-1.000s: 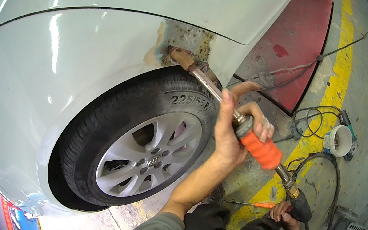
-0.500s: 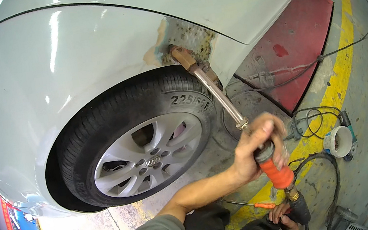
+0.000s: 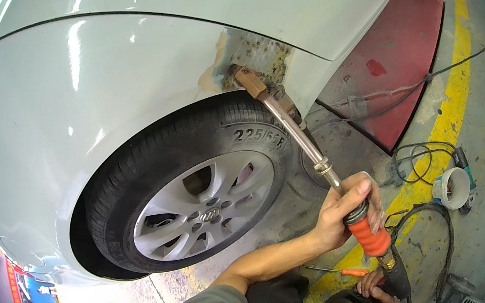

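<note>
My left hand (image 3: 346,214) is closed around the front of the red sleeve (image 3: 371,239) of a slide hammer dent puller. From there its bare metal shaft (image 3: 299,130) slants up and left. The copper-coloured head (image 3: 249,80) meets the fender (image 3: 135,61) of a pale car, at a sanded patch (image 3: 256,55) with bare, pitted metal above the wheel arch. My right hand (image 3: 372,287) is lower down, fingers curled at the puller's black rear handle (image 3: 397,282), which partly hides them.
The wheel (image 3: 207,207) stands left of the shaft. On the floor lie an orange-handled screwdriver (image 3: 353,273), a white tub (image 3: 452,188), a green power tool (image 3: 465,171) and a red panel (image 3: 393,66). Black cables (image 3: 444,221) loop at the right, beside a yellow floor line (image 3: 456,94).
My left hand and the red sleeve have slid back along the shaft, baring more of it below the collar. The whole view has shifted slightly; the head stays against the sanded patch.
</note>
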`<state>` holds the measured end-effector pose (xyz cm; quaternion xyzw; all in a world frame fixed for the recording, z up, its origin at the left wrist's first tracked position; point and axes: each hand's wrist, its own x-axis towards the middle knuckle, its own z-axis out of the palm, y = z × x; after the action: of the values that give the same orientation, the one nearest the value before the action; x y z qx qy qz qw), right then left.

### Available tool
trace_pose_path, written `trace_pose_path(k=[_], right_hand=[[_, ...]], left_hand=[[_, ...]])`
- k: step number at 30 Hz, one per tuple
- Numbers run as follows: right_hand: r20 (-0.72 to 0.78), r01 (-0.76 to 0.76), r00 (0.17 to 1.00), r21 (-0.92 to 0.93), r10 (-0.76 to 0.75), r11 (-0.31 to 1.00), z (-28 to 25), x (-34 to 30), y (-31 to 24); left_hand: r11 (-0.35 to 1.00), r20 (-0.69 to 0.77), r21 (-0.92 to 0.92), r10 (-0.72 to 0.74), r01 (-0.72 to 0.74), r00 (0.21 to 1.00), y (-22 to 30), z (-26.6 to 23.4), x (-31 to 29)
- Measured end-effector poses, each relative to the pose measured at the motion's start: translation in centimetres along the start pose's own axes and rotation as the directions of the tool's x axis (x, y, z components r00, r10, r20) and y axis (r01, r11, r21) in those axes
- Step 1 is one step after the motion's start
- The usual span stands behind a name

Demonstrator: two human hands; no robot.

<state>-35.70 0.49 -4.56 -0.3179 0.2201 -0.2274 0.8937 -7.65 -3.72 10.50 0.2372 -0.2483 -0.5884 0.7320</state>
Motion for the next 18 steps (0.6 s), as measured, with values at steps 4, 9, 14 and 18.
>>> trace_pose_path(k=[4, 9, 14, 18], right_hand=[[0.022, -0.017, 1.000, 0.021, 0.016, 1.000, -0.3, -0.2, 0.1], [0.290, -0.205, 0.957, 0.699, -0.009, 0.685, -1.7, -1.1, -0.8], [0.170, 0.027, 0.985, 0.076, -0.039, 0.997, -1.3, -0.2, -2.4], [-0.039, 0.000, 0.999, -0.205, -0.008, 0.979, 0.2, 0.1, -1.7]], left_hand=[[0.996, -0.099, 0.084, -0.024, 0.032, 0.995, 0.5, 0.2, 0.4], [0.962, -0.259, 0.269, 0.016, 0.056, 0.966, 0.4, 0.8, 0.5], [0.982, -0.173, 0.124, -0.119, 0.142, 0.978, 1.9, 1.2, 0.7], [0.990, 0.164, 0.114, -0.106, 0.088, 0.981, 2.8, 0.2, 0.0]])
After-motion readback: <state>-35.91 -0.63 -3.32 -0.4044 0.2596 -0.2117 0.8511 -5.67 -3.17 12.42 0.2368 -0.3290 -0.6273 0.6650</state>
